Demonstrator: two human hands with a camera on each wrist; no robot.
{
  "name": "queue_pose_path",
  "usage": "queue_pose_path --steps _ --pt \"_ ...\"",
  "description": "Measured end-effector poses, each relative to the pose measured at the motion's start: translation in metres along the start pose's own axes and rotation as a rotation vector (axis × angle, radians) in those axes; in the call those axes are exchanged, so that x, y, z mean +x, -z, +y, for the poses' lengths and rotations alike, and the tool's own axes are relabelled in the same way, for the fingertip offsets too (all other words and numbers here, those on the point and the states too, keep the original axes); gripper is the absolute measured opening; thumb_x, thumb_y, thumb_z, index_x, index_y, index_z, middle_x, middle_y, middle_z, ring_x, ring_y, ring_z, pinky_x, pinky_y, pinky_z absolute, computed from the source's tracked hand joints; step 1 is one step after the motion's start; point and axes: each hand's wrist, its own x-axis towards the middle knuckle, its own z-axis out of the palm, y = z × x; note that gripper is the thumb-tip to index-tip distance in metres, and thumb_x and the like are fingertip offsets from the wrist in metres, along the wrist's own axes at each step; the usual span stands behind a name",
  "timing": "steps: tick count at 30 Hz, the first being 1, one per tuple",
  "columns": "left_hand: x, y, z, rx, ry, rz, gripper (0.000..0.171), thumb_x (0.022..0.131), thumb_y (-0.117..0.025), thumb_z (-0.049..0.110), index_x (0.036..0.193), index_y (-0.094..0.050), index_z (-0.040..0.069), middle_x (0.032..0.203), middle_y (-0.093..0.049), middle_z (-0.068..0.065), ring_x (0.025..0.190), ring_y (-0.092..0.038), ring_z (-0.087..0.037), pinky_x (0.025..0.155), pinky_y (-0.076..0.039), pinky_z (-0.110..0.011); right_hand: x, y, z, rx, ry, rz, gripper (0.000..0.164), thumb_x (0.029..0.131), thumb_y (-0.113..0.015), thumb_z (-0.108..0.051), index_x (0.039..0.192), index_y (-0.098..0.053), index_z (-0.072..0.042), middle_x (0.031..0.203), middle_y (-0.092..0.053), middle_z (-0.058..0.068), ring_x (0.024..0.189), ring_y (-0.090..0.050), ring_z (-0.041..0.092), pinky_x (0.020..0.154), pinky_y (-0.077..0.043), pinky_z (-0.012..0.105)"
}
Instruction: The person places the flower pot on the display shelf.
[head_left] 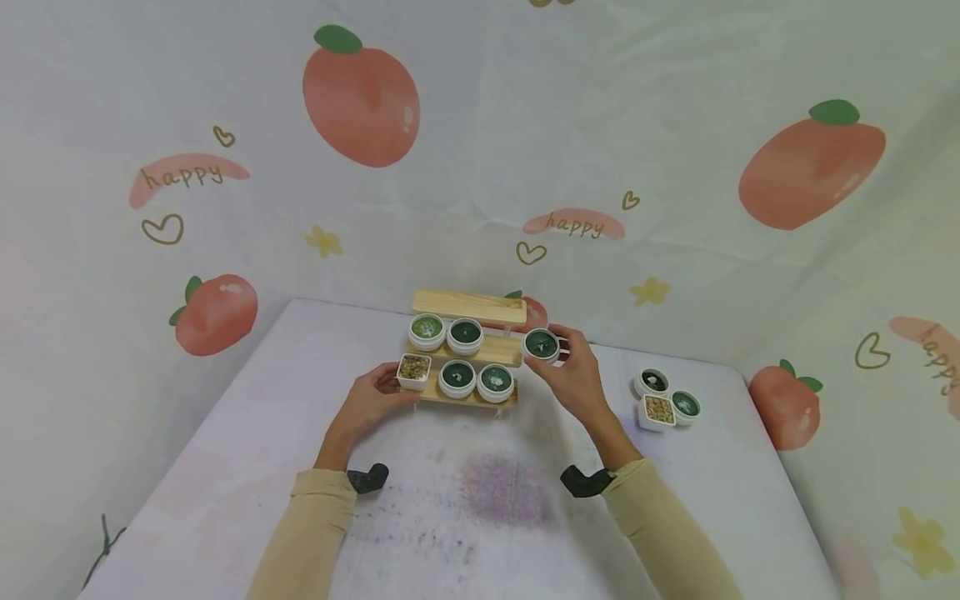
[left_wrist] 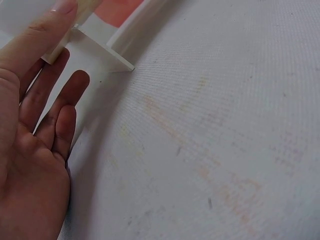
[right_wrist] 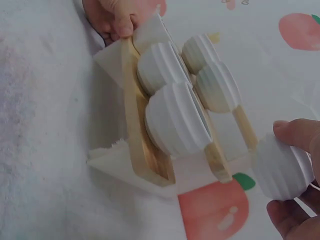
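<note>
A three-tier wooden shelf rack (head_left: 468, 307) with pale side supports stands near the back wall. My left hand (head_left: 372, 398) grips the left end of its lowest board, thumb on the edge, beside a square white pot (head_left: 413, 372) of brownish grains. Two round ribbed white pots with dark green tops, one of them this pot (head_left: 496, 383), share that board. The middle board carries a lighter green pot (head_left: 427, 331) and a dark green pot (head_left: 465, 335). My right hand (head_left: 574, 377) pinches another round pot (head_left: 542, 344) between thumb and fingers, at the middle board's right end.
Further right on the white-covered table (head_left: 450, 517) is a cluster: two round pots, including this dark one (head_left: 652, 382), and a square pot (head_left: 657, 412) of pale grains. A white cloth wall (head_left: 465, 150) printed with red fruit rises behind and beside the table.
</note>
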Motion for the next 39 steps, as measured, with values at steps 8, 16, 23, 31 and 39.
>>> queue_pose_path --steps 8,16,23,31,39 --pt "-0.004 0.000 0.010 0.007 0.029 -0.010 0.081 0.082 -0.087 0.023 0.151 -0.046 0.006 0.147 -0.058 -0.020 0.132 -0.059 -0.035 0.110 -0.049 -0.049 0.001 -0.020 -0.003 0.066 0.023 -0.015 0.067 0.083 -0.085 -0.011 0.140 -0.051 0.001 0.136 -0.056 0.019 0.121 -0.060 0.035 0.099 -0.053 0.049" --pt "-0.022 0.002 0.038 0.006 0.029 -0.020 0.078 0.082 -0.087 0.021 0.148 -0.049 0.004 0.145 -0.060 -0.021 0.130 -0.060 -0.035 0.110 -0.049 -0.047 0.008 -0.041 0.000 0.109 0.017 -0.004 0.060 0.082 -0.087 -0.014 0.134 -0.059 -0.004 0.124 -0.047 0.019 0.115 -0.059 0.031 0.101 -0.055 0.047" --pt "-0.019 0.001 0.032 -0.003 0.027 -0.018 0.079 0.082 -0.087 0.020 0.149 -0.048 0.004 0.145 -0.059 -0.021 0.131 -0.060 -0.036 0.110 -0.049 -0.049 0.011 -0.051 0.000 0.126 0.017 0.007 0.057 0.084 -0.085 -0.017 0.133 -0.058 -0.006 0.127 -0.050 0.017 0.116 -0.057 0.028 0.100 -0.054 0.047" --pt "0.002 -0.002 -0.002 0.009 0.030 0.007 0.083 0.082 -0.088 0.026 0.151 -0.046 0.008 0.148 -0.058 -0.018 0.133 -0.059 -0.034 0.111 -0.048 -0.049 0.014 -0.057 -0.002 0.124 0.019 0.010 0.055 0.085 -0.085 -0.015 0.130 -0.055 -0.005 0.127 -0.053 0.016 0.114 -0.059 0.031 0.098 -0.055 0.048" --pt "0.002 -0.001 -0.003 0.002 0.013 0.013 0.085 0.077 -0.091 0.033 0.148 -0.050 0.011 0.145 -0.061 -0.015 0.130 -0.061 -0.032 0.110 -0.049 -0.048 0.015 -0.056 -0.003 0.100 0.003 0.002 0.053 0.088 -0.082 -0.015 0.131 -0.054 -0.002 0.128 -0.057 0.016 0.117 -0.062 0.031 0.101 -0.056 0.046"
